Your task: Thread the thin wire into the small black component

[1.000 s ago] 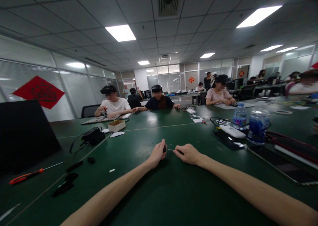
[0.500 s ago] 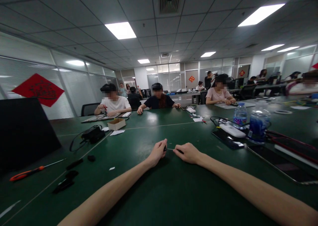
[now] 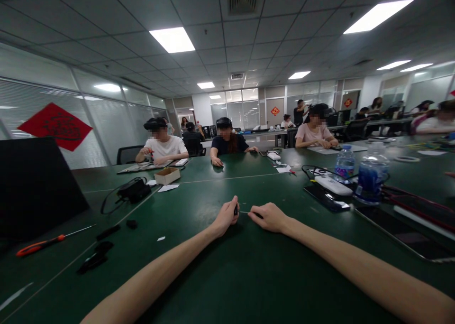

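Note:
My left hand (image 3: 224, 217) pinches a small black object (image 3: 235, 210) between its fingers, at the middle of the green table. My right hand (image 3: 269, 217) holds a thin, pale wire (image 3: 246, 212) with a dark section (image 3: 258, 215) at its grip. The wire's tip points at the black object, and the two look close or touching, though the picture is too small to tell. Both forearms reach in from the bottom of the view, resting low over the green tabletop (image 3: 227, 276). A scrap of white paper (image 3: 161, 238) lies left of my left hand.
Left: an orange-handled screwdriver (image 3: 40, 245), small black pieces (image 3: 94, 262), a black pouch with cable (image 3: 133, 190), a cardboard box (image 3: 167, 175). Right: a phone (image 3: 326, 198), white device (image 3: 332, 186), plastic bottles (image 3: 371, 174), a tablet (image 3: 401, 231). Several co-workers sit across the table.
My hands stay in nearly the same grip, and the whole scene shifts slightly as my head tilts. The co-worker across the table has moved a hand toward the table's near side.

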A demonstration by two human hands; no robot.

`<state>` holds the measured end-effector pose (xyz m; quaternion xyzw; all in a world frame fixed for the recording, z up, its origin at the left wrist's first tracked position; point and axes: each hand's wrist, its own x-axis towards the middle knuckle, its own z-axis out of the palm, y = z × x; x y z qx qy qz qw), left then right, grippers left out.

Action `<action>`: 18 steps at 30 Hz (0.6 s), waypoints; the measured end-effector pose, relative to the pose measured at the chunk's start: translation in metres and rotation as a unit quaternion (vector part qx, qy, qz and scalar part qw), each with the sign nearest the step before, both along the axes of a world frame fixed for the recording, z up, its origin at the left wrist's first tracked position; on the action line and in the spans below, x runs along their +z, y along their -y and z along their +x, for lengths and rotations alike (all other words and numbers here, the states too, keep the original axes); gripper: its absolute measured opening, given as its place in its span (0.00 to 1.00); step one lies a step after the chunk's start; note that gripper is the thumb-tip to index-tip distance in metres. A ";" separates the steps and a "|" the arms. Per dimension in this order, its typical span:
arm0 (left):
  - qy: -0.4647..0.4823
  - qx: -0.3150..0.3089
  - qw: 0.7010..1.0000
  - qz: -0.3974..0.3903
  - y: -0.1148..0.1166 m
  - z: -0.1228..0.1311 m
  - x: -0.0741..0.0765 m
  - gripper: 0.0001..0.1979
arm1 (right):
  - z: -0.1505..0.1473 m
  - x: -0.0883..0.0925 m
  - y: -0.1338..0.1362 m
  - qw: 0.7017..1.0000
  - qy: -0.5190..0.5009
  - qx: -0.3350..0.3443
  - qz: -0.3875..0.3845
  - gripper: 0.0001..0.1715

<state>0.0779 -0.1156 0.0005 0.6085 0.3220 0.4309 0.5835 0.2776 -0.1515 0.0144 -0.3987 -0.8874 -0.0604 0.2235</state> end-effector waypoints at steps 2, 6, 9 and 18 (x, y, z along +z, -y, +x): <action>-0.010 -0.003 1.000 0.005 -0.002 -0.001 -0.002 0.27 | 0.000 -0.001 -0.001 1.000 -0.001 0.002 0.008 0.20; -0.023 0.002 1.000 0.012 -0.003 -0.001 -0.003 0.28 | 0.001 -0.001 -0.001 1.000 0.000 0.012 0.012 0.20; -0.022 0.010 1.000 0.016 -0.002 -0.001 -0.003 0.28 | 0.001 -0.001 -0.001 1.000 0.006 0.018 0.010 0.20; -0.076 0.065 0.993 0.070 0.005 0.000 0.002 0.28 | 0.002 0.001 0.001 1.000 0.010 0.018 0.007 0.20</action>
